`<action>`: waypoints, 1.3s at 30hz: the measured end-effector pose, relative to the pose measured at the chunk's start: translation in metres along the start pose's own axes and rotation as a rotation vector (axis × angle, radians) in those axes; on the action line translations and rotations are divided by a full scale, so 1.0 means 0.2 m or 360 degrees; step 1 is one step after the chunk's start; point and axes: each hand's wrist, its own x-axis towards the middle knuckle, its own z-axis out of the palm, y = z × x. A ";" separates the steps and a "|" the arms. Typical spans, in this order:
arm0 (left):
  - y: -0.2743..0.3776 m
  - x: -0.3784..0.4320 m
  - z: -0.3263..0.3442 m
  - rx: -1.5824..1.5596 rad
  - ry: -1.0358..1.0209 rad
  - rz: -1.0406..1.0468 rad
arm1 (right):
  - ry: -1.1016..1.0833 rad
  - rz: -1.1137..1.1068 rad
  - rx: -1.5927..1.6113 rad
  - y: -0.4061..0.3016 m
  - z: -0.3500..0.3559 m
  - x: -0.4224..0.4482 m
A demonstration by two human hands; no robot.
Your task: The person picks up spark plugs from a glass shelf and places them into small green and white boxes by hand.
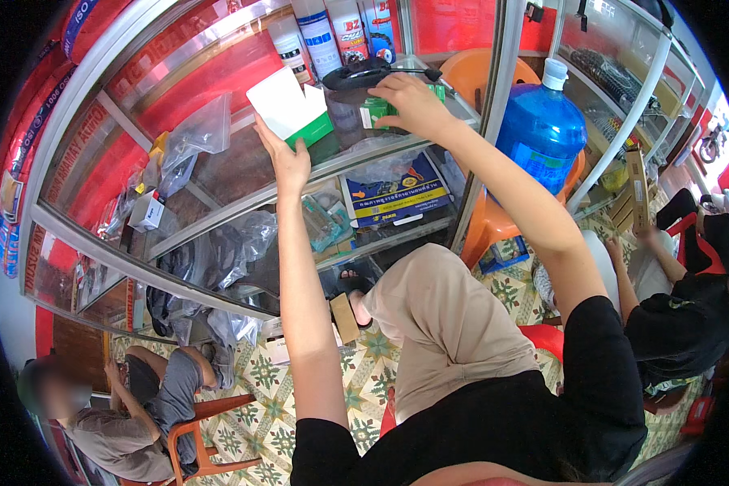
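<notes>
My left hand [287, 155] holds a green and white cardboard box [311, 130] by its near side, its white flaps standing up, on the upper glass shelf of a display case. To its right, my right hand [414, 104] reaches over a group of small green and white boxes [375, 113], the fingers bent down at them; whether it grips one cannot be told. A black rounded object with a stem [356, 75] lies just beyond the right hand. Behind it stand several spray cans [347, 30].
The case's metal frame [219, 225] runs before me. Plastic bags [200, 130] lie at the left, with a blue and yellow printed package [398, 191] on the lower shelf. A blue water bottle [540, 130] stands on an orange chair [489, 228]. Seated people [121, 431] are on both sides.
</notes>
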 end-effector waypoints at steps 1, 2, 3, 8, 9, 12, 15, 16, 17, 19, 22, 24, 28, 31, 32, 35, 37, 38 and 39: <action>-0.01 0.00 -0.01 0.0040 -0.0013 0.0023 | 0.0038 -0.0004 0.0037 0.00 -0.02 0.00; -0.01 0.00 -0.01 0.0080 -0.0027 0.0047 | 0.0057 0.0038 0.0084 0.01 -0.04 -0.01; -0.01 0.00 -0.01 0.0085 -0.0021 0.0024 | 0.0076 0.0076 0.0129 0.01 -0.07 -0.02; 0.04 -0.01 -0.01 0.0081 0.0014 -0.0063 | -0.0056 0.0262 0.0162 0.01 -0.18 -0.05; 0.04 -0.01 -0.01 0.0072 0.0017 -0.0067 | -0.0052 0.0249 0.0174 0.01 -0.17 -0.05; 0.03 -0.01 -0.01 0.0068 0.0022 -0.0069 | -0.0002 0.0207 0.0121 -0.03 -0.10 -0.02; 0.03 -0.01 0.00 0.0077 0.0014 -0.0070 | -0.0009 0.0269 -0.0003 -0.07 -0.02 0.01; 0.03 -0.01 0.00 0.0069 0.0012 -0.0086 | -0.0025 0.0295 -0.0052 -0.08 0.01 0.01; 0.04 -0.01 0.01 0.0059 0.0010 -0.0103 | -0.0042 0.0322 -0.0103 -0.08 0.02 0.01; 0.05 0.00 0.00 0.0069 0.0027 -0.0074 | -0.0065 0.0311 -0.0150 -0.10 0.03 0.04; 0.06 -0.01 -0.03 0.0106 0.0085 -0.0039 | -0.0069 0.0231 -0.0251 -0.16 0.02 0.04; 0.09 -0.04 -0.02 0.0142 0.0264 -0.0001 | -0.0117 0.0178 -0.0300 -0.18 0.02 0.03; 0.18 -0.09 0.00 0.0130 0.0684 0.0187 | 0.0056 -0.0080 -0.0353 -0.20 -0.04 -0.03; 0.33 -0.20 -0.09 -0.0034 0.0612 0.0141 | 0.0214 -0.0116 -0.0043 -0.31 -0.16 -0.16; 0.44 -0.23 -0.12 -0.0124 0.0606 0.0194 | 0.0249 -0.0100 0.0082 -0.35 -0.23 -0.22; 0.85 -0.33 -0.25 -0.0292 0.0533 0.0440 | 0.0353 0.0021 0.0419 -0.47 -0.46 -0.49; 1.14 -0.41 -0.34 -0.0139 0.0584 0.0779 | 0.0402 0.0324 0.0847 -0.53 -0.58 -0.73; 1.28 -0.45 -0.40 -0.0157 0.0603 0.0928 | 0.0469 0.0578 0.1050 -0.59 -0.63 -0.84; 1.38 -0.50 -0.48 -0.0171 0.0643 0.1049 | 0.0527 0.0820 0.1289 -0.67 -0.66 -0.92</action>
